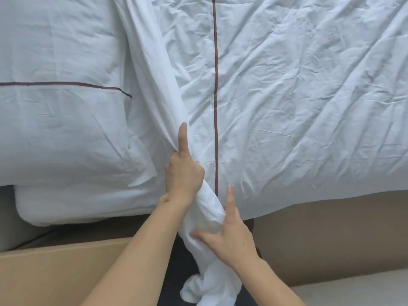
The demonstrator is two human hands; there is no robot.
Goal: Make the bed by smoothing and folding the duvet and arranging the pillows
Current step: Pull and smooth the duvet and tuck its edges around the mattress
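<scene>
A wrinkled white duvet [298, 96] with a dark red stripe covers the right of the bed. A bunched, rolled fold of white fabric [154, 74] runs diagonally from the top centre down past the bed's near edge. My left hand [183, 173] grips this roll, with its index finger stretched along it. My right hand [229, 235] holds the roll's lower end from the right, thumb pressed into the cloth, index finger pointing up. A white pillow [61, 96] with a dark stripe lies at the left, on top of another white pillow [77, 204].
The bed's brown base [331, 235] shows below the duvet at the right. A tan board [55, 268] runs along the lower left. The tail of the roll [198, 288] hangs over a dark floor strip between them.
</scene>
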